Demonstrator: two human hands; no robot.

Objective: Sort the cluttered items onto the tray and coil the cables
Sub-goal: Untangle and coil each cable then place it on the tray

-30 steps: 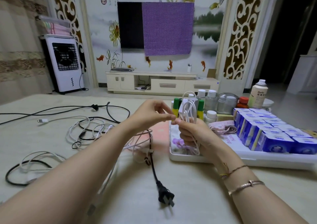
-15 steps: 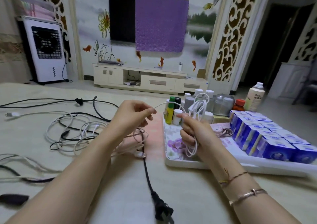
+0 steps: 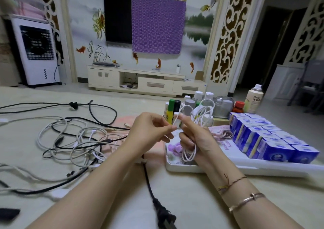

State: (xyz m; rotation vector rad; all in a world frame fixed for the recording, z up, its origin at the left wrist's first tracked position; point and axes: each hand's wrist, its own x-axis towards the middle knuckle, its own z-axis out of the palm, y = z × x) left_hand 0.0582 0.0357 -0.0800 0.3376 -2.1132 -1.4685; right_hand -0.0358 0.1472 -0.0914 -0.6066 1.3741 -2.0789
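**Tray filled, cables mostly uncoiled**

White flowered plastic tray (image 3: 175, 165) already holds blue boxes (image 3: 266, 141) & bottles. Tangled black/white cable pile (image 3: 73, 141) left on table, untouched. My right hand (image 3: 198, 137) grips the half-coiled thin white cable (image 3: 201, 112); left hand (image 3: 149, 132) pinches its loose end.

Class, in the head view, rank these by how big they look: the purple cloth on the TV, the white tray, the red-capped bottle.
1. purple cloth, though it hangs farthest from the camera.
2. white tray, partly covered.
3. red-capped bottle, clearly smallest.
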